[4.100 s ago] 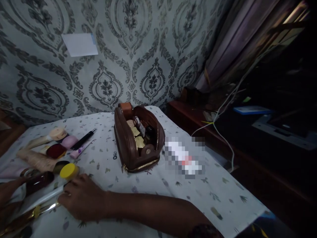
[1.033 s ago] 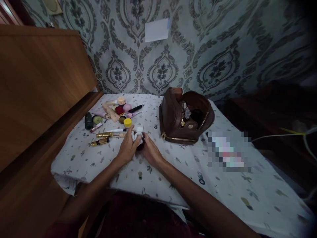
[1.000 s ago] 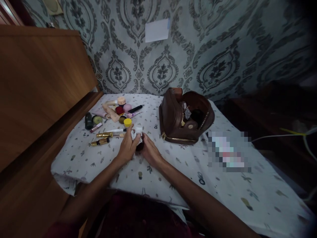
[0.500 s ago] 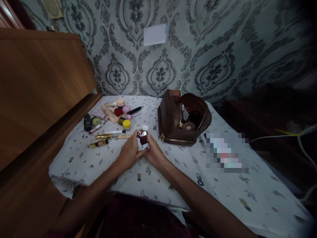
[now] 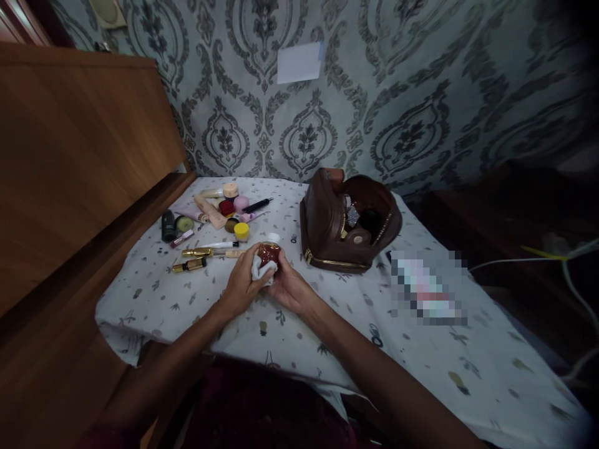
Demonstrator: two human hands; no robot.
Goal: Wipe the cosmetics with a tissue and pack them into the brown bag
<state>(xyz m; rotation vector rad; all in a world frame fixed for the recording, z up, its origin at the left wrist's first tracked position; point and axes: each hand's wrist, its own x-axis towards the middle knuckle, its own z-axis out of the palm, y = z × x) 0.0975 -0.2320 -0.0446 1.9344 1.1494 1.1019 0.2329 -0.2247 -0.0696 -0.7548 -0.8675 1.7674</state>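
Observation:
Close together over the near middle of the table, my two hands are around a small, shiny reddish-brown jar (image 5: 270, 252). My right hand (image 5: 290, 287) grips the jar from the right. On the other side, my left hand (image 5: 241, 284) pinches a crumpled white cloth or tissue (image 5: 262, 272) and presses it to the jar's near side. A white round piece (image 5: 271, 237) shows just beyond the jar; whether it is attached, I cannot tell. Left of my hands lie a gold tube (image 5: 196, 252) and a gold-and-black tube (image 5: 189, 265).
An open brown bag (image 5: 322, 218) with cosmetics inside stands right of my hands. Jars and tubes cluster at the back left, including a yellow-lidded jar (image 5: 241, 231) and black pen (image 5: 257, 205). A pixelated object (image 5: 428, 290) lies right; a wooden cabinet (image 5: 84, 156) borders the left.
The jar has turned in my hands, and its shiny face no longer points up at me. The white cloth has shifted to its left near side. The view has moved slightly.

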